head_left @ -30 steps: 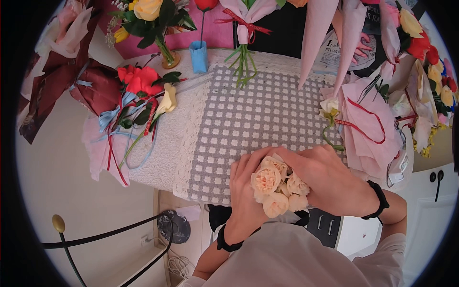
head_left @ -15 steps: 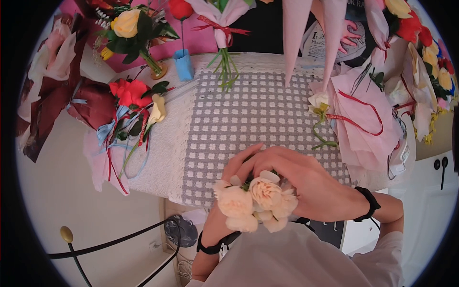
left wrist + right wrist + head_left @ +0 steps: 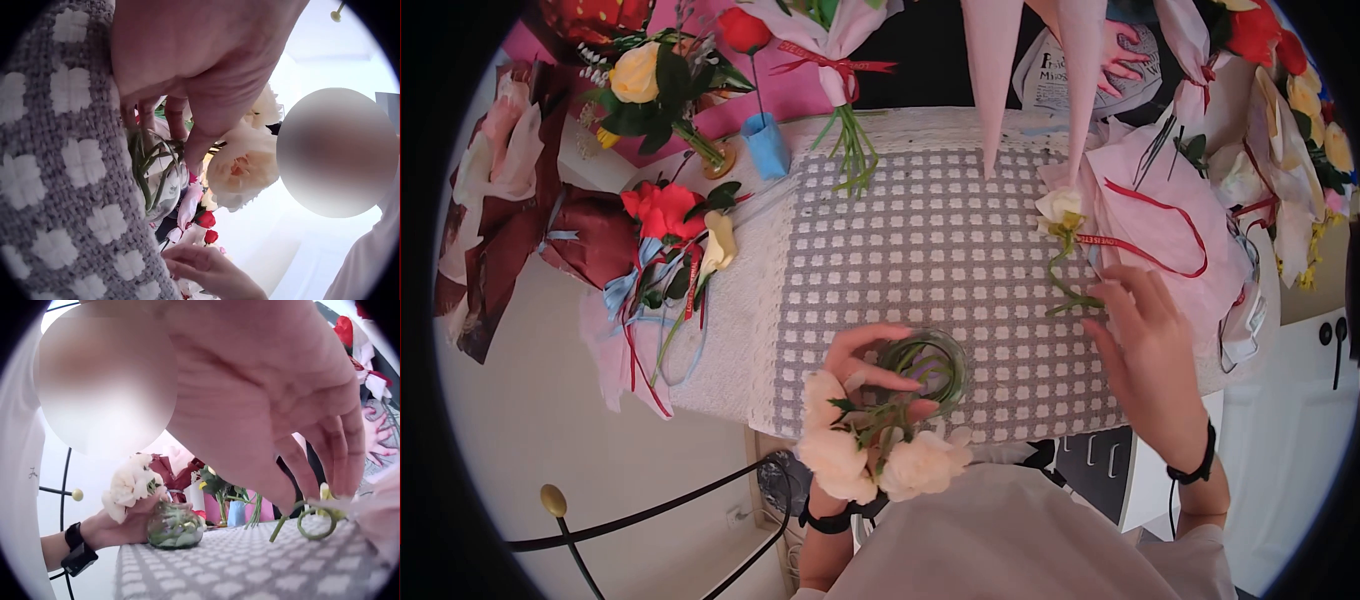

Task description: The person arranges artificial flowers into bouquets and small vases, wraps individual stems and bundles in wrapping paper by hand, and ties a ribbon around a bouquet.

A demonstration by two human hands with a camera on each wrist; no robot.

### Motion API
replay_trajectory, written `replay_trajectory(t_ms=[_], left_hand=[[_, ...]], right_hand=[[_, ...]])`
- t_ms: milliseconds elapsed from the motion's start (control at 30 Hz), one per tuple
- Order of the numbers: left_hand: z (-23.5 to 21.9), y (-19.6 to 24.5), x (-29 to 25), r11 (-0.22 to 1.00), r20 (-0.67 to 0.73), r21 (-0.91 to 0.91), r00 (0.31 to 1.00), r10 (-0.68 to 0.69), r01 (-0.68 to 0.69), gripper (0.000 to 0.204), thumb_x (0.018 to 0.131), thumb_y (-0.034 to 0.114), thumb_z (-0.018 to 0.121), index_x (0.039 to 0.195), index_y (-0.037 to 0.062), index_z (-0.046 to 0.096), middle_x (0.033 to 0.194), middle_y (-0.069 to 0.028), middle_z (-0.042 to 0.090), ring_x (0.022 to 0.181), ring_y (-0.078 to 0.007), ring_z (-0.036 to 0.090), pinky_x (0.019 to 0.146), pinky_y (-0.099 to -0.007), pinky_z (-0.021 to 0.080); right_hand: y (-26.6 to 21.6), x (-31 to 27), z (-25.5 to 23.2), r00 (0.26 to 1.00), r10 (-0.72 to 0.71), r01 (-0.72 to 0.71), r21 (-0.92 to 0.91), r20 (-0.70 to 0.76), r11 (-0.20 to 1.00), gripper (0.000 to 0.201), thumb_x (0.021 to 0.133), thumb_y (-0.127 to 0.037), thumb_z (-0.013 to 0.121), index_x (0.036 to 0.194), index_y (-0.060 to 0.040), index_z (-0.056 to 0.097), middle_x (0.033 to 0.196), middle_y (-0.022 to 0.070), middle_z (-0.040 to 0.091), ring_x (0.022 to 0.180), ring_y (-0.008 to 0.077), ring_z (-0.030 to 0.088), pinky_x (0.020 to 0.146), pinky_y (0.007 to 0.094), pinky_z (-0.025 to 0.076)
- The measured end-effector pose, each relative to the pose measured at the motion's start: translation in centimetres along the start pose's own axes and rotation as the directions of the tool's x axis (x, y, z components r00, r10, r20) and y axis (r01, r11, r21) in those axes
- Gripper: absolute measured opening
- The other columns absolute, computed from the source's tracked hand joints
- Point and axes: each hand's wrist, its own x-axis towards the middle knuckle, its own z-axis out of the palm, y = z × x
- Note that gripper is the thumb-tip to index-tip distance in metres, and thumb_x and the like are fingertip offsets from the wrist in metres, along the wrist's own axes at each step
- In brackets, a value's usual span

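Cream flowers (image 3: 836, 462) lean out of a round glass vase (image 3: 948, 372) near the front edge of the checked cloth. My left hand (image 3: 862, 372) curls round the vase's neck and the stems; in the left wrist view its fingers and thumb lie at the stems (image 3: 150, 165). At the right, my right hand (image 3: 1145, 350) hovers with parted fingers at the curled green stem of a white flower (image 3: 1062, 208). Seen from the right wrist, that curled stem (image 3: 317, 532) lies just under the fingertips, and whether they touch it is unclear.
Pink wrapping paper (image 3: 1165, 240) with red ribbon lies at the right. Red flowers (image 3: 665, 208) and ribbons are at the left. Along the back stand a blue holder (image 3: 766, 148) with a red rose and a wrapped bouquet (image 3: 845, 75). Pink paper cones (image 3: 990, 90) hang over the back.
My hands have parted: the right has moved to the curled stem at the right, while the left stays at the flowers, which have tipped left. The glass vase has come into view.
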Motion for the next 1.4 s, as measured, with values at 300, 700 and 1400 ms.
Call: replay_trajectory(t_ms=[300,700,1400], left_hand=[[-1.3,4.2,0.6,0.924,-0.027,-0.079,0.926,-0.378,0.375,0.041,0.098,0.019,0.065,0.121,-0.0146,0.058,0.138,-0.0222,0.055,0.113,-0.0284,0.07,0.085,-0.0376,0.068],[-1.1,6.6,1.1,0.818,-0.054,0.505,0.956,-0.289,0.276,0.037,0.089,0.02,0.07,0.109,-0.0082,0.056,0.11,-0.0196,0.071,0.084,-0.0223,0.074,0.079,-0.0294,0.059],[-1.2,7.4,1.6,0.896,-0.111,0.057,0.895,-0.432,0.44,0.042,0.095,0.031,0.058,0.097,-0.0108,0.063,0.095,-0.0274,0.074,0.087,-0.0297,0.072,0.083,-0.0419,0.059]], right_hand=[[-1.4,-2.1,3.4,0.999,0.021,-0.013,0.176,-0.043,0.984,0.014,0.084,0.0,0.074,0.095,0.0005,0.066,0.122,0.019,0.063,0.097,0.0349,0.064,0.074,0.0438,0.056],[-3.4,-2.9,6.3,0.978,0.206,-0.156,0.597,-0.016,0.787,0.018,0.082,0.0,0.081,0.096,-0.001,0.07,0.114,0.0118,0.068,0.094,0.0305,0.065,0.071,0.0405,0.053],[-2.3,-2.4,5.2,0.856,0.273,-0.437,0.897,0.438,-0.069,0.015,0.104,-0.002,0.065,0.118,0.0036,0.063,0.099,0.011,0.072,0.078,0.0141,0.072,0.069,0.0261,0.061]])
